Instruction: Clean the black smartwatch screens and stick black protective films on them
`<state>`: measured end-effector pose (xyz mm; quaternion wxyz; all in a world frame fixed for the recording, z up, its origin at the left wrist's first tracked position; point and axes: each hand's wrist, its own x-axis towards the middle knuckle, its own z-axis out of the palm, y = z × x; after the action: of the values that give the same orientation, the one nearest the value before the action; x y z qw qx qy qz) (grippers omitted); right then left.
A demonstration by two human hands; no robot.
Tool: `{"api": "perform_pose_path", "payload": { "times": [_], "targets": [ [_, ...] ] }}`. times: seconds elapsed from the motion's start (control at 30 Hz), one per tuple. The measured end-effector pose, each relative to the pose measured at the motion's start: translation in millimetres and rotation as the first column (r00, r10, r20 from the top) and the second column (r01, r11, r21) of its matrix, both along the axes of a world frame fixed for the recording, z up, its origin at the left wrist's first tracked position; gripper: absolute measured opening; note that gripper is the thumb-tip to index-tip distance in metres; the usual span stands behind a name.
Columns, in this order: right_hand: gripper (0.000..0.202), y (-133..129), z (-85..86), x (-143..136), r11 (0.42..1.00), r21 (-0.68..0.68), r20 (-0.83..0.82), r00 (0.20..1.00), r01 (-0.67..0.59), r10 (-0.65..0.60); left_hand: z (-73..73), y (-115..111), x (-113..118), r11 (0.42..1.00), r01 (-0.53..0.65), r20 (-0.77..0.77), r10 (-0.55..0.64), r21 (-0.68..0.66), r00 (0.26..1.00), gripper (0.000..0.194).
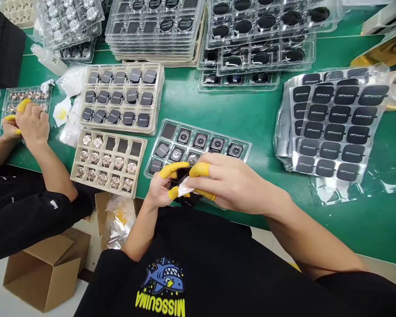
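Workbench (pixel 185 99) in green carries a clear tray (pixel 205 130); above its near side, right hand (pixel 234 182) and left hand (pixel 160 191) meet over a dark, watch-like piece (pixel 182 173), the left pinching it, the right pressing a white wipe (pixel 185 188) against it. Too light a pinch under the wipe's push could drop it into the tray. Its dark face seems turned upward; fingers and wipe hide its long axis.

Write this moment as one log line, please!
left hand: holds dark device | right hand: holds white tissue at it | below hands: watch tray
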<state>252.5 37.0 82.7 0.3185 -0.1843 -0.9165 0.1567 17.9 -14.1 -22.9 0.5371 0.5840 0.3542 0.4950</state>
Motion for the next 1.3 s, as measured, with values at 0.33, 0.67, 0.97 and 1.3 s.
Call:
{"api": "perform_pose_path", "payload": {
  "times": [0.33, 0.67, 0.97, 1.3],
  "targets": [
    [0.025, -16.6, -1.8, 36.2, 0.941, 0.067, -0.043, 0.944, 0.331, -0.328, 9.6, 0.3, -12.1, 0.998, -0.025, 0.12, 0.031, -0.054, 0.992, 0.082],
    [0.02, -37.0, -7.1, -3.7, 0.98, 0.013, -0.063, 0.978, 0.199, -0.198, 20.6, 3.2, -11.9, 0.979, 0.061, -0.172, -0.026, 0.197, 0.985, 0.073],
    [0.026, -22.7, -10.3, -24.0, 0.896, 0.125, -0.099, 0.904, 0.427, -0.416, 0.9, 0.5, -10.0, 0.972, 0.023, -0.179, 0.02, 0.233, 0.984, 0.078],
    [0.019, -24.4, -10.8, 22.5, 0.818, -0.063, -0.139, 0.807, 0.571, -0.574, 9.7, -2.3, -13.6, 0.997, -0.035, -0.079, 0.04, 0.061, 0.996, 0.084]
  ]
}}
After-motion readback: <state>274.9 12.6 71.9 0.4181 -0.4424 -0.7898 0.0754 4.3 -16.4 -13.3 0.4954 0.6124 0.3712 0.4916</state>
